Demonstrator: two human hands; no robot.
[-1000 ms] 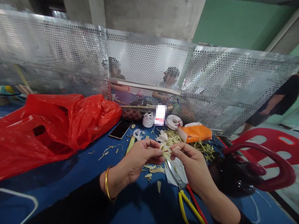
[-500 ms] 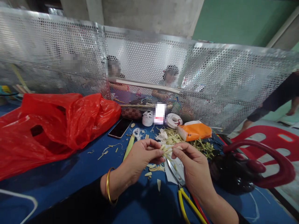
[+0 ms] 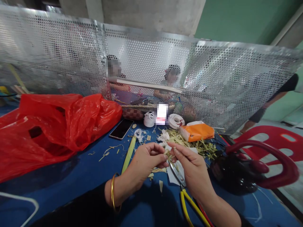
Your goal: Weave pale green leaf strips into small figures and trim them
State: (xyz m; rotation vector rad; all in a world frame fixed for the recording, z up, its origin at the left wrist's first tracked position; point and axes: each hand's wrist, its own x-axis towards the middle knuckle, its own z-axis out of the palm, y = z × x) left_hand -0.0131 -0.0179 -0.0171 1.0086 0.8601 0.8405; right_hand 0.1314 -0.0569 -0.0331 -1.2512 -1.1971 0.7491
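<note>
My left hand [image 3: 145, 164], with a gold bangle at its wrist, pinches a small piece of pale green-yellow leaf strips [image 3: 168, 154] between thumb and fingers. From the other side, my right hand [image 3: 196, 168] has its thumb and fingers closed on the same piece; its fingertips partly hide it. Below the hands lie metal-bladed shears [image 3: 175, 173] with yellow handles, on a white paper [image 3: 172, 179]. A long green leaf strip [image 3: 129, 155] lies beyond my left wrist. Pale leaf scraps [image 3: 161, 186] are scattered under the hands.
A red plastic bag [image 3: 59, 126] spreads over the left side, beside a dark phone [image 3: 121, 128]. Behind the hands are white thread [image 3: 140, 135], a ribbon roll [image 3: 176, 121], an orange packet [image 3: 199, 131] and dried strips [image 3: 208, 149]. A dark kettle [image 3: 234, 173] stands right, before a perforated screen [image 3: 146, 56].
My right hand has shifted slightly left, its fingers straighter and closer to my left hand. The leaf piece is turned and more hidden. A person behind the screen at right has moved left.
</note>
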